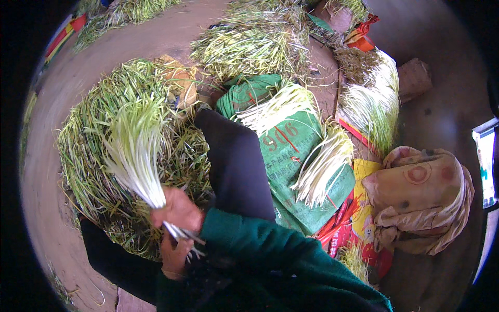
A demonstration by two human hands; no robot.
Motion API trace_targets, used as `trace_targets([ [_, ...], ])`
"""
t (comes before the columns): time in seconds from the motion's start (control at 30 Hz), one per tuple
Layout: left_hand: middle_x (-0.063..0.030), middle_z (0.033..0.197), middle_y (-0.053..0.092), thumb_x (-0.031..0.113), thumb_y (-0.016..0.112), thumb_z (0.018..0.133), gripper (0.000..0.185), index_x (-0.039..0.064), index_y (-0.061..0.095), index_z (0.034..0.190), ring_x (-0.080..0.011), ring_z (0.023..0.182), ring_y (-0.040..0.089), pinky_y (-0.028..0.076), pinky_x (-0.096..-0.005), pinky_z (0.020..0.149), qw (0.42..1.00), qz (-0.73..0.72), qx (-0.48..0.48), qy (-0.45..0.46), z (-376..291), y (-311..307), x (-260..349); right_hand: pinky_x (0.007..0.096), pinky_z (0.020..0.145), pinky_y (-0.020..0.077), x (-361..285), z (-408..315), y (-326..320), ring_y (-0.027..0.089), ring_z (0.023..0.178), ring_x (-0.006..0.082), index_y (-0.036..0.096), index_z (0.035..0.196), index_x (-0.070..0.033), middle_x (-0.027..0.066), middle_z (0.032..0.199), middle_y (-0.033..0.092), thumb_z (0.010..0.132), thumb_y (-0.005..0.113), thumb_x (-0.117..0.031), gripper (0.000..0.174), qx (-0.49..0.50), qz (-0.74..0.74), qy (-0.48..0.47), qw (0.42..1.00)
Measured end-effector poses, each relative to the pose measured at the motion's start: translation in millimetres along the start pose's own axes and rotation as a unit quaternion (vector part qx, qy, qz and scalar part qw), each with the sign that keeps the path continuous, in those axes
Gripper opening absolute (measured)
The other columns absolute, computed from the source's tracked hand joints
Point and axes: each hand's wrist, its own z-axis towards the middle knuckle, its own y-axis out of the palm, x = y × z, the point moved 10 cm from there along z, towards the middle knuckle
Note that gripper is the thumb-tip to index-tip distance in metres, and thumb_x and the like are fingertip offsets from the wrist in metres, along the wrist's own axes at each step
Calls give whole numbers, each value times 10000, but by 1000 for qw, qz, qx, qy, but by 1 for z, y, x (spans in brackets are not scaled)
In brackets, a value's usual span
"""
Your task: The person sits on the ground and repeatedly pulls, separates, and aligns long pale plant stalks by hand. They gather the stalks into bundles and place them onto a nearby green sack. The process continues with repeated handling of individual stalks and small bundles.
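Note:
My right hand (179, 210) is closed around a bunch of pale green chive-like stalks (134, 152), gripping the white part near the base. The leafy tops fan out up and to the left, over a large heap of the same greens (97, 105) between my legs. Just below, my left hand (175, 253) has its fingers on the thin root ends of that bunch. Part of the left hand is hidden by the stalks and the dark clothing. To the right, pale trimmed stalks (290, 99) and a second bunch (325, 167) lie on a green woven sack (296, 140).
Another heap of greens (253, 46) lies at the top. Stacked white-stemmed bunches (370, 105) sit at the upper right. A cloth-covered bundle (421, 199) stands at the right, beside red strips (341, 222) and a yellow printed bag (362, 202). My bent knee (237, 156) separates heap and sack.

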Motion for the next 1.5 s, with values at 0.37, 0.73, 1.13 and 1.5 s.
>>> trace_targets([
  [0.37,-119,951,611,230,558,821,423,47,454,1188,-202,865,576,449,-336,794,994,-89,-25,59,6,18,30,243,563,483,-438,-130,-88,566,608,125,502,1040,-5,89,820,593,815,574,-131,268,243,-330,-339,847],
  [0.73,-102,858,622,91,517,821,358,32,458,1170,-150,781,564,447,-280,737,998,-52,-45,-1,10,24,20,307,485,469,-188,-304,-426,573,519,198,597,753,28,100,625,587,717,585,-107,140,606,-210,-7,767],
  [1.13,-94,843,604,74,509,810,350,21,464,1153,-156,782,559,457,-291,752,997,-65,-36,-31,12,23,7,349,431,489,-132,-329,-432,585,455,246,560,761,111,160,612,588,634,620,-67,226,670,-185,-56,716],
  [1.5,-100,859,611,-13,557,812,350,31,479,1150,-169,806,606,501,-299,739,997,-35,-60,23,15,7,-8,371,830,441,-118,-341,-509,581,889,296,633,983,8,183,926,634,603,715,-461,609,643,-489,50,587],
])
